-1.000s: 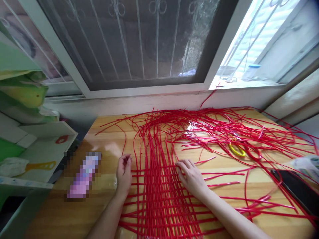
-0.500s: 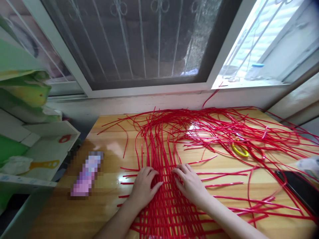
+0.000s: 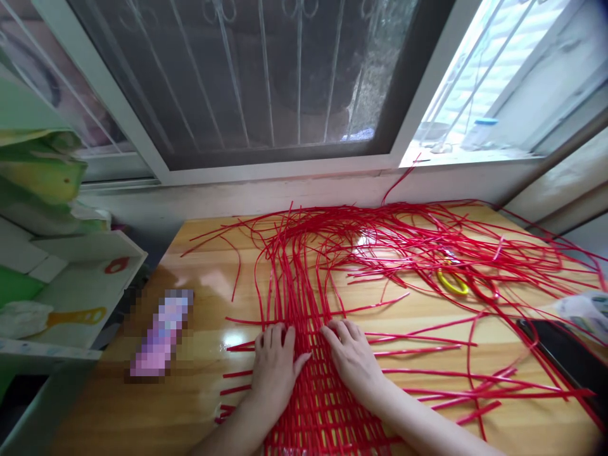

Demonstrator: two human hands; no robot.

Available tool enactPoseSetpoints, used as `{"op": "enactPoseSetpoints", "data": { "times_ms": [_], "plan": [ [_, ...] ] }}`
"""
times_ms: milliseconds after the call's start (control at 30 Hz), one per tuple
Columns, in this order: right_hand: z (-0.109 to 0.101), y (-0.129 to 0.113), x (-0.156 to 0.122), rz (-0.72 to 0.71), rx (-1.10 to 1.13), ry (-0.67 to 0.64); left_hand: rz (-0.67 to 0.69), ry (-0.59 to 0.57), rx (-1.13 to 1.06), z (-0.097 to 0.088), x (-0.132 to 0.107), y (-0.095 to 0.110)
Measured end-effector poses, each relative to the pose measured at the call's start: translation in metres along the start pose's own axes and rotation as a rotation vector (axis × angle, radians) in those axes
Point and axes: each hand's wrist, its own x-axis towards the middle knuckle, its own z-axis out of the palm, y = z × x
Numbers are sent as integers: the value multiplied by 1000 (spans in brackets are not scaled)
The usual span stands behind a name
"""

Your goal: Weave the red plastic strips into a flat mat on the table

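Note:
Red plastic strips form a woven mat [image 3: 323, 386] on the wooden table, its loose weave running toward the bottom edge of the view. My left hand [image 3: 274, 361] lies on the mat's left side, fingers stretched forward and thumb spread toward the middle. Across from it, my right hand [image 3: 352, 354] rests on the right side with its fingers over the strips. Both hands look open, pressing on the weave. Between them, lengthwise strips [image 3: 297, 285] run on unwoven toward the wall. Crosswise strip ends stick out on either side.
A tangle of long red strips [image 3: 380, 228] spreads over the table's back and right. Yellow-handled scissors [image 3: 452, 282] lie among them. At right is a black phone-like object [image 3: 565, 354]; at left, a blurred-out pink item [image 3: 161, 335]. A shelf [image 3: 95, 285] stands beyond the left edge.
My left hand has straightened its fingers and turned to point more directly forward. My right hand has shifted slightly left and down on the mat. The whole view has moved a little.

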Motion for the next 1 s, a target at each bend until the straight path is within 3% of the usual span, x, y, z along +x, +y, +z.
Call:
{"op": "enactPoseSetpoints", "data": {
  "times_ms": [400, 633, 833, 1000],
  "plan": [
    [1, -3, 3, 23, 5, -60, -6, -18, -78, 1, -1, -1],
    [-12, 6, 18, 24, 114, 12, 14, 98, -167, -1, 15, -7],
    [-12, 8, 30, 43, 168, -80, -3, 7, -203, 5, 21, -5],
    [-8, 2, 27, 68, 98, -77, -14, 4, -222, 4, 19, -4]
  ]
}}
